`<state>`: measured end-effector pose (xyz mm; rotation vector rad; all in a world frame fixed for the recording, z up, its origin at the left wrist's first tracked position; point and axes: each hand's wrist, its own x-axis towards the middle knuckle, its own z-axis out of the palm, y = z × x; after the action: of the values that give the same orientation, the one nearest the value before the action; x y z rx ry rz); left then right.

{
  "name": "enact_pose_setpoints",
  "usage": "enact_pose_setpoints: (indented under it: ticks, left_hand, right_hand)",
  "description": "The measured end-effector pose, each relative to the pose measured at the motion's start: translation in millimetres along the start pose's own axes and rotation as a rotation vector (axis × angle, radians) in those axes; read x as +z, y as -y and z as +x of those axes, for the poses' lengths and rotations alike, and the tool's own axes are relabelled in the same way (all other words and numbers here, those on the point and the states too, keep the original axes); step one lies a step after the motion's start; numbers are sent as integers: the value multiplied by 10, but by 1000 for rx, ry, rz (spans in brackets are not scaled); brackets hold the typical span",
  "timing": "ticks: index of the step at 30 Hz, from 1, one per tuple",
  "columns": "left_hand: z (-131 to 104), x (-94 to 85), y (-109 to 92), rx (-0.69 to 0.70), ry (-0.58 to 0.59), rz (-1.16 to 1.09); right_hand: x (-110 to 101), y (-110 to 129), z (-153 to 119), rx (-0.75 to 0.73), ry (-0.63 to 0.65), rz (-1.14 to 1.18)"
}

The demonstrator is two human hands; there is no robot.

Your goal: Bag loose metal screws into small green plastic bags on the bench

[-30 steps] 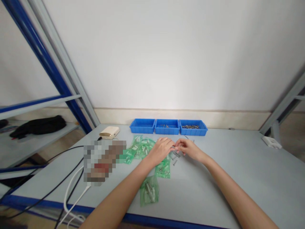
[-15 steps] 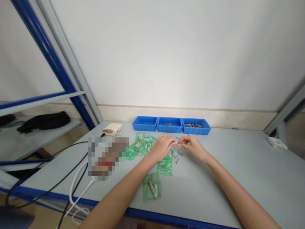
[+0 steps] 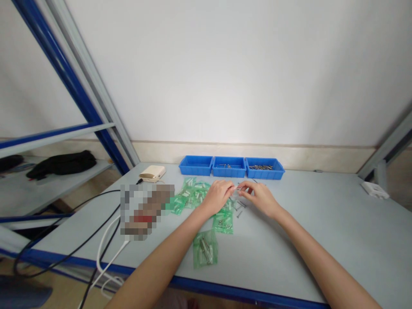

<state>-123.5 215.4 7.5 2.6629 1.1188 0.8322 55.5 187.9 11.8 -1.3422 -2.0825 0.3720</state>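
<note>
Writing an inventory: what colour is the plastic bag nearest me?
The plastic bag is translucent green; head view.

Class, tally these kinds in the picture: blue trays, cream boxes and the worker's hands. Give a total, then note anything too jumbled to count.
Blue trays: 3
Cream box: 1
Hands (left hand, right hand): 2
Total: 6
Left out as too jumbled: green bags, loose metal pieces.
</note>
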Motion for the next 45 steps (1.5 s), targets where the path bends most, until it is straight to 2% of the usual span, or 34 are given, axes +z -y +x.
enact_pose_setpoints:
  ticks: [4,7,17,26,34,39,45]
  left_hand:
    - [0,-20,-18,-26,13,-64]
    - [-2,-35,-38,-29,5,-131]
    - [3,-9,-41,-20,10,-51]
    - [2,-18,-44,-57,-10,-164]
    - [-7,-37,-59,-79,32,-272]
    - [-8,-40,-53,-68,72,-233]
    - [-13,-22,-58,-62,38,-207]
  right_hand:
    - [23,31,-22,-141,-67,-296]
    - [23,52,-26,-153,-48,-356]
    - [2,64,-33,-140,-40,-305]
    - [21,38,-41,-140,-28,-226]
    - [7,8,-34,-151,-64,-299]
    - [-1,22,-40,-122,-57,-282]
    - [32,9,-45,-147,-63,-242]
